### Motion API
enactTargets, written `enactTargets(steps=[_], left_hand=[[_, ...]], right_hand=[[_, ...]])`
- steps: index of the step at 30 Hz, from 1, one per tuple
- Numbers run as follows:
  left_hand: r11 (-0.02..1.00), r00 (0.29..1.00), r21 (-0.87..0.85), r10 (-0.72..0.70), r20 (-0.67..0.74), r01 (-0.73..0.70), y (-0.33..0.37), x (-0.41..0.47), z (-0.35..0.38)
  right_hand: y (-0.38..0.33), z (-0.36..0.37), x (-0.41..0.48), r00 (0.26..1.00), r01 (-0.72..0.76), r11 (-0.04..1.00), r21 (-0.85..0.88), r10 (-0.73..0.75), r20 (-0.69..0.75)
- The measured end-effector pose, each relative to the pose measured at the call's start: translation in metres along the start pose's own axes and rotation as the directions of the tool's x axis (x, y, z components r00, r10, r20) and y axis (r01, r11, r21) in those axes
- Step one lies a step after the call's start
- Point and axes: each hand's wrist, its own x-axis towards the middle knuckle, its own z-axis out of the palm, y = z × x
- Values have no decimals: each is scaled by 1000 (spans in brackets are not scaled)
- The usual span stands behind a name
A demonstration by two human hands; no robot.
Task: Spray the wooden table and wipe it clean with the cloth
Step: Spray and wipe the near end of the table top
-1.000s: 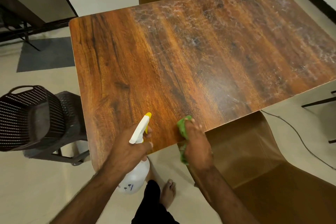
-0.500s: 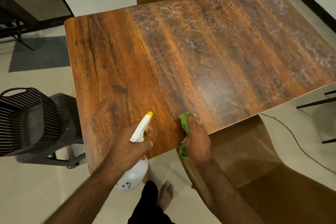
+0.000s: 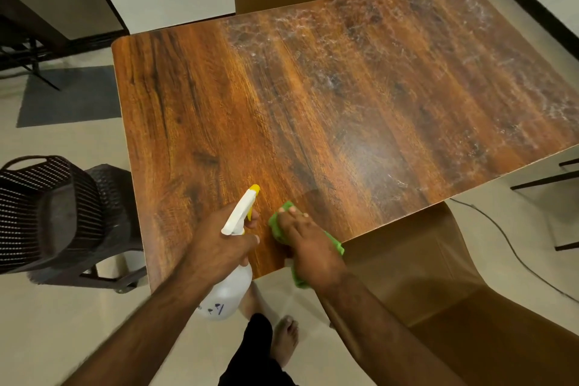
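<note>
Head view: the right hand (image 3: pixel 308 241) has slid the green cloth (image 3: pixel 275 226) leftward along the counter's (image 3: pixel 313 103) near edge, fingers (image 3: pixel 294 216) pressed flat on it. The left hand (image 3: pixel 219 244) grips the spray bottle (image 3: pixel 230 294) just beside. Wiping looks to be under way; whitish streaks cover the far side.

Green cloth (image 3: pixel 278 226), white bottle (image 3: pixel 226 291) with yellow nozzle (image 3: pixel 253 189), streaky brown wood-grain table (image 3: pixel 313 110).

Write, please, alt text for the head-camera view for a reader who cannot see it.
A person's right hand presses a green cloth on the near edge of a wooden table, while the left hand grips a white spray bottle. Whitish smears cover its far right part.
</note>
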Motion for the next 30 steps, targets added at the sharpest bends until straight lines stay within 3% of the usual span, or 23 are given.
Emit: enactTargets(steps=[2,6,8,12,13,17,19,26,30], left_hand=[[1000,1000,4,-5,-4,5,3,-3,1],[1000,1000,9,4,7,-4,1,-6,-3],[1000,1000,26,0,2,0,-1,-5,-2],[996,1000,89,-18,-5,19,-4,-2,1],[994,1000,105,-27,10,26,-5,-1,1],[987,997,155,-43,65,32,-7,5,-1],[982,995,184,-57,78,41,-8,10,-2],[975,995,218,-67,81,48,-3,24,0],[986,995,160,-64,80,51,-2,31,-3]], right_hand=[[16,-3,-3,999,39,998,-54,-37,38],[41,-24,12,940,-318,948,8,316,-128],[19,-22,17,923,-355,933,56,359,-137],[-12,-1,3,999,-43,998,54,43,5],[-7,-2,3,1000,-25,999,43,24,19],[30,-11,13,933,-327,945,31,328,-149],[30,-12,16,911,-375,926,41,377,-168],[23,8,7,958,-260,965,12,260,-123],[22,0,5,999,29,1000,8,-29,-17]])
